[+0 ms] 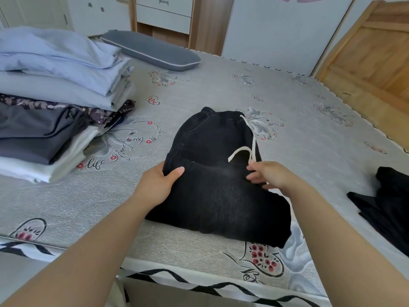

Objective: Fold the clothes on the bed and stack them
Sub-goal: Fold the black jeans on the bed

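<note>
Black denim trousers [217, 173] with an elastic waist and a white drawstring [247, 151] lie partly folded in the middle of the bed, the leg part doubled over toward the waistband. My left hand [158, 182] grips the left end of the folded edge, thumb on top. My right hand [267, 175] holds the right end of that edge, its fingers curled at the fabric beside the drawstring. A stack of folded clothes [51, 107] in blue, grey, patterned and white stands at the left of the bed.
An unfolded black garment [385, 200] lies at the bed's right side. A grey pillow [150, 50] sits at the far end, drawers [163, 12] behind it. The flower-printed mattress [221, 89] shows between the trousers and the pillow. A wooden frame [371, 54] leans at the right.
</note>
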